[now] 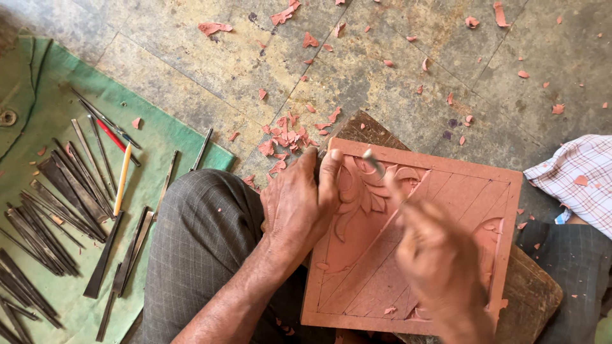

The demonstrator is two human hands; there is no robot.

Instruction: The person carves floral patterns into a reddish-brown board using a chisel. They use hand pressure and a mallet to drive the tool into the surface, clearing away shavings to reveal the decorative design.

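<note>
A square terracotta-coloured clay tile (446, 191) with a carved leaf pattern and scored diagonal lines lies on a wooden block (532, 293) in front of me. My left hand (299, 204) rests on the tile's left edge, thumb pressed on the carved leaf. My right hand (440, 261), blurred by motion, grips a thin metal carving tool (375, 162) whose tip points at the upper part of the leaf carving.
A green cloth (159, 137) at the left carries several metal chisels (57, 210), a yellow-handled tool (122, 178) and a red one (111, 135). Clay shavings (284, 137) litter the stone floor. My grey trouser leg (204, 242) and a checked cloth (580, 175) flank the tile.
</note>
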